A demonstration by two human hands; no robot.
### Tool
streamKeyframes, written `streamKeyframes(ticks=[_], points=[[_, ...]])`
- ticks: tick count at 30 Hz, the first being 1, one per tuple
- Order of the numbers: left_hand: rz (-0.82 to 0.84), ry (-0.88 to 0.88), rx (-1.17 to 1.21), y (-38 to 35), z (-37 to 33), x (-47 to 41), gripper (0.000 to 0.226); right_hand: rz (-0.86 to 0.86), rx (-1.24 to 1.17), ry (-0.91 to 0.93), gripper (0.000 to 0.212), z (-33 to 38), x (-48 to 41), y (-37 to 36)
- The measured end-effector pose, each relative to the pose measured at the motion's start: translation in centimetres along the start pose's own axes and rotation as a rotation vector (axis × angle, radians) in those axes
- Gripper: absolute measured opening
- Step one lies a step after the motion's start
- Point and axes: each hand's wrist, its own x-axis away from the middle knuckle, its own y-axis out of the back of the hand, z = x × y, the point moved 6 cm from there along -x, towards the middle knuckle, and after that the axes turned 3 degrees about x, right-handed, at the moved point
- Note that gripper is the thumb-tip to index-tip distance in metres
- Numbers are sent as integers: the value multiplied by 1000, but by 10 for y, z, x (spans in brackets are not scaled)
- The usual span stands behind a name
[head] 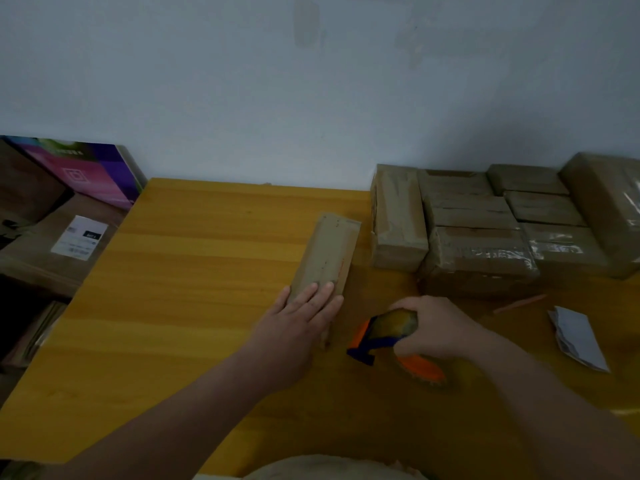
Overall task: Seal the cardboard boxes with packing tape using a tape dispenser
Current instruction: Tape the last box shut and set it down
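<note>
A long, narrow cardboard box (329, 252) lies on the yellow wooden table (194, 271), running away from me. My left hand (301, 317) rests flat on its near end with straight fingers. Just to the right, my right hand (436, 327) grips the orange and blue tape dispenser (388, 336) with its roll of brown tape, held low over the table beside the box's near end. The dispenser's blue blade end points left toward the box.
Several taped cardboard boxes (485, 233) are stacked at the back right of the table. A folded white paper (578, 336) and a thin stick (519, 303) lie at right. Left of the table stand a large carton with a label (79, 239) and a colourful box (93, 171).
</note>
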Motion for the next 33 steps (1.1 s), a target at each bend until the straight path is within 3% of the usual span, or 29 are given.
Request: streamKeyframes(ticks=[3,6,13,20,24,28,33], points=[[-27,-1,-15,0,1,-2,88,-176,-71,-8,76,-9,0,1],[-41,2,-15,-2,1,-4,92,-340,6,26,67,-11,-3,-1],[-65,7,44,1,4,-8,90,-397,153,-57,71,-27,-10,-30],[-170,64,125,-2,11,-3,81,-236,234,-129,87,-32,-7,-54],[-221,198,419,2,17,1,72,-285,15,48,85,13,1,-48],[-328,242,555,2,19,6,91,27,-320,148,89,64,3,-69],[-354,304,707,-5,29,14,93,163,-301,129,88,70,5,-81]])
